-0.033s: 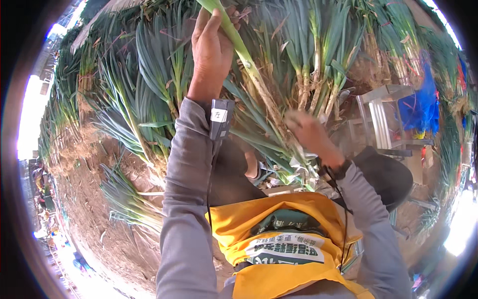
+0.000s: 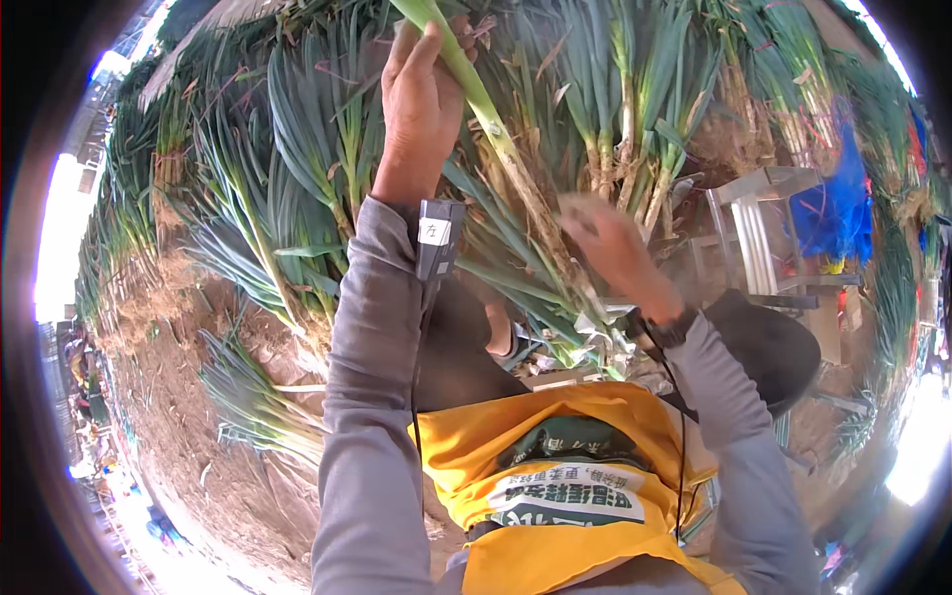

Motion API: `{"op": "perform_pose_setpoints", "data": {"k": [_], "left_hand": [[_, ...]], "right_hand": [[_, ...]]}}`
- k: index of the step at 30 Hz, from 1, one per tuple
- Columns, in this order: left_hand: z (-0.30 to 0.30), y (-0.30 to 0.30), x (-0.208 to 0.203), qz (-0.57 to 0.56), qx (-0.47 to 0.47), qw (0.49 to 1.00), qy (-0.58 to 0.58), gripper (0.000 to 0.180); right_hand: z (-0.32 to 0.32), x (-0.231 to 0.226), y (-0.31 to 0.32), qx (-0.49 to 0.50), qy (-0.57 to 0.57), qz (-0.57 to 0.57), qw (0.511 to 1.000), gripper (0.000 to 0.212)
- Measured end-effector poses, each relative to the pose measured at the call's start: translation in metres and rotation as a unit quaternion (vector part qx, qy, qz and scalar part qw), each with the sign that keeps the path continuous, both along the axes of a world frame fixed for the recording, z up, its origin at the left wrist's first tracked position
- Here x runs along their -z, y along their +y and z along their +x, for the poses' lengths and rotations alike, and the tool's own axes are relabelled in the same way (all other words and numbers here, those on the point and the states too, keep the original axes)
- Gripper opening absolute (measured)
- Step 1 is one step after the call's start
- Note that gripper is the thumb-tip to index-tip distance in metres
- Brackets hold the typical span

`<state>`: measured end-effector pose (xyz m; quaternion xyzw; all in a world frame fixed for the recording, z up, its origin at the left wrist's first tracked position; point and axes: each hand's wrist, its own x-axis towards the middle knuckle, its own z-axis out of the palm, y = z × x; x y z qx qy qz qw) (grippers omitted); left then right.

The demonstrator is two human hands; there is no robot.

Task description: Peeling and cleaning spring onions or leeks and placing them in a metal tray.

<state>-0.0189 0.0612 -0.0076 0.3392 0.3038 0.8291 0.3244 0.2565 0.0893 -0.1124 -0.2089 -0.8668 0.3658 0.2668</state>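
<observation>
My left hand [image 2: 424,109] is closed around the upper part of a long green onion [image 2: 511,159]. Its pale, dirt-marked stalk slants down to the right, toward a pile of peeled leaf scraps [image 2: 600,337] in front of my lap. My right hand [image 2: 613,248] is beside the lower stalk, fingers toward it. Those fingers are smeared by motion, so I cannot tell whether they touch or grip it. Below the stalk, loose green leaves [image 2: 526,288] spread out.
Bundles of green onions [image 2: 307,119] stand along the far side, with more at the right [image 2: 635,89]. A small bunch [image 2: 263,397] lies on the earth floor at left. A metal stool [image 2: 764,188] and a blue plastic bag [image 2: 838,208] are at right.
My right hand has shifted slightly up and to the left along the stalk. My left hand keeps its hold on the green onion.
</observation>
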Motion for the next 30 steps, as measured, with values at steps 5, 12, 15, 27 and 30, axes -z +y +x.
{"op": "perform_pose_setpoints", "data": {"k": [5, 12, 15, 27, 30], "left_hand": [[0.022, 0.015, 0.011, -0.02, 0.082, 0.995, -0.062, 0.032], [0.031, 0.015, 0.01, -0.014, 0.135, 0.989, -0.066, 0.032], [0.035, 0.017, 0.01, -0.02, 0.15, 0.986, -0.063, 0.034], [0.041, 0.008, 0.002, -0.063, 0.169, 0.984, -0.01, 0.05], [0.043, 0.007, 0.004, -0.075, 0.161, 0.984, -0.005, 0.047]], "right_hand": [[-0.064, -0.066, 0.027, 0.049, 0.128, 0.006, 0.991, 0.035], [-0.084, -0.092, 0.049, 0.049, 0.133, -0.05, 0.989, 0.024], [-0.078, -0.092, 0.063, 0.015, 0.106, -0.138, 0.985, 0.024], [-0.078, -0.088, 0.055, 0.021, 0.185, -0.145, 0.972, 0.029], [-0.077, -0.094, 0.053, 0.029, 0.147, -0.125, 0.981, 0.028]]}}
